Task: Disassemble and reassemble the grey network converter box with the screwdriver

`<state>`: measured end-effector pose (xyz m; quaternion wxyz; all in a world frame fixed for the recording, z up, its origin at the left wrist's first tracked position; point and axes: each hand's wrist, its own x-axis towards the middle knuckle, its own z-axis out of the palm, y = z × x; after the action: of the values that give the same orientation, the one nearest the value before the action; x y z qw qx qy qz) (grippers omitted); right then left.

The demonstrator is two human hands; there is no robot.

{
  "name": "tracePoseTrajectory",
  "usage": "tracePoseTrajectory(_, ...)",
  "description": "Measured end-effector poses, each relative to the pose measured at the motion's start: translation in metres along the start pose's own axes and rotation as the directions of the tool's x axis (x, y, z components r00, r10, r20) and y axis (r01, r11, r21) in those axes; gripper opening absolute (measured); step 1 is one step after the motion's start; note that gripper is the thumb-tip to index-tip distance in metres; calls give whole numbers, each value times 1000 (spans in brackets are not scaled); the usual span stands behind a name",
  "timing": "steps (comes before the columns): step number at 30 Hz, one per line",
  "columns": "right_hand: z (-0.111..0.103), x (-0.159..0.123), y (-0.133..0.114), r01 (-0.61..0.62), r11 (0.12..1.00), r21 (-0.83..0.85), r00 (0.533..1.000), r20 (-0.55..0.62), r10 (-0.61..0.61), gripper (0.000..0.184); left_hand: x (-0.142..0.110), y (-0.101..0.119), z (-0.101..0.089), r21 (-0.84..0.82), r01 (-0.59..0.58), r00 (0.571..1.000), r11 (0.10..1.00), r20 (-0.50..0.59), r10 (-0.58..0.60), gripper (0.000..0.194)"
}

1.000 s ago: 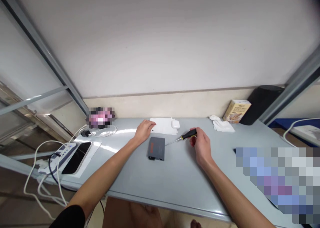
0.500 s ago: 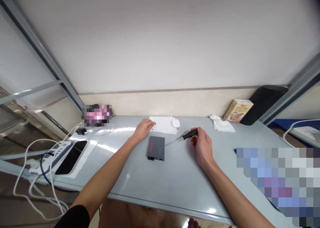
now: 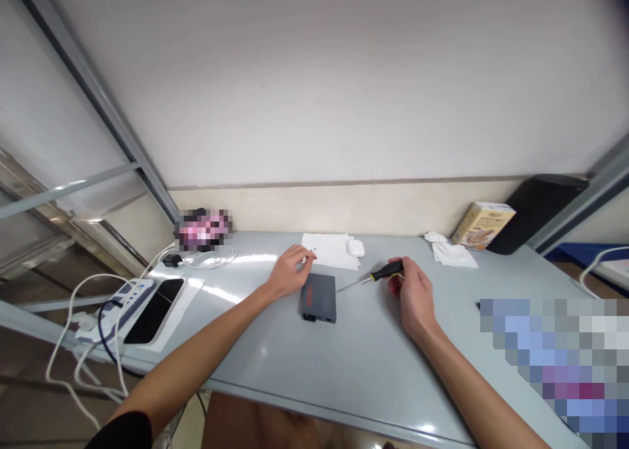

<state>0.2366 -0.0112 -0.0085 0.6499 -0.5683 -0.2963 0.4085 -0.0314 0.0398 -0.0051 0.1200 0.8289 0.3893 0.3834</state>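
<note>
My left hand (image 3: 291, 270) is by the upper left corner of a dark grey box-shaped device (image 3: 320, 298) with red lettering, its fingers loosely bent and nothing visible in them. Just beyond the fingertips, tiny dark pieces (image 3: 315, 249), too small to name, lie on a white sheet of paper (image 3: 331, 251). In my right hand (image 3: 413, 292) is a screwdriver (image 3: 387, 271) with a black and yellow handle. Its shaft slants down to the left, the tip close to the device's right side; whether they touch I cannot tell.
A white rounded case (image 3: 355, 248) sits at the paper's right edge. Farther right are crumpled tissue (image 3: 455, 252), a yellow carton (image 3: 484, 226) and a black cylinder (image 3: 535, 213). On the left lie a phone (image 3: 154, 311), a power strip (image 3: 120, 308) and white cables (image 3: 69, 324).
My left hand has drawn back from the paper toward the device, and dark specks show on the sheet. My right hand keeps the screwdriver in nearly the same place. The whole view has shifted slightly.
</note>
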Motion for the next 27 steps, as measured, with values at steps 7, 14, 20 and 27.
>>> tracePoseTrajectory(7,-2,2,5,39,999,-30,999,-9,-40,39,-17,22,-15,-61,-16,938,998,345,36,25)
tracePoseTrajectory(14,-1,3,7,49,999,22,998,-40,-49,45,-24,31,-6,87,115,946,990,294,-135,33)
tracePoseTrajectory(20,0,1,5,55,998,24,997,-49,-53,47,-26,35,-12,123,212,919,969,312,-241,33)
tracePoseTrajectory(27,0,4,6,31,997,64,998,-57,-28,32,-21,27,-51,-97,175,825,980,558,-92,68)
